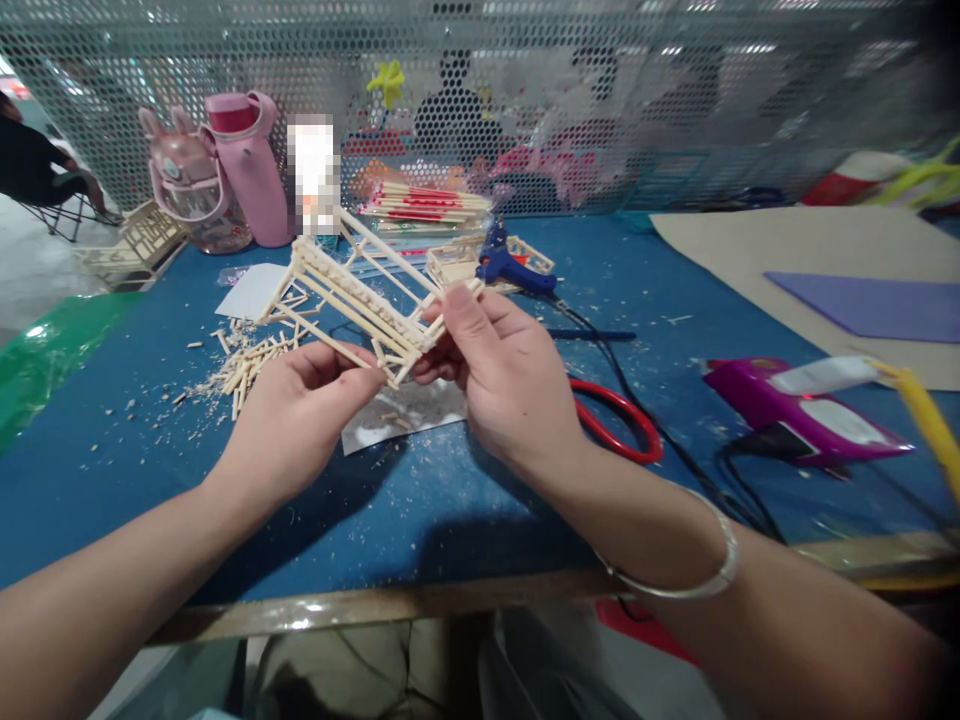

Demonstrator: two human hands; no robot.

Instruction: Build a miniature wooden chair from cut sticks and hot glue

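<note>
A small frame of pale wooden sticks is held up over the blue table, tilted, between both hands. My left hand pinches its lower left corner between thumb and fingers. Around its right end my right hand is closed, thumb on top. Short cut sticks lie in a loose pile left of the frame. Beneath the hands is a grey-white sheet with bits on it. Behind the right hand rests a blue glue gun.
Pink bottles and bundled sticks stand or lie at the back, before a perforated metal screen. To the right are red handles, black cables, a purple device and brown board. A seated person is far left.
</note>
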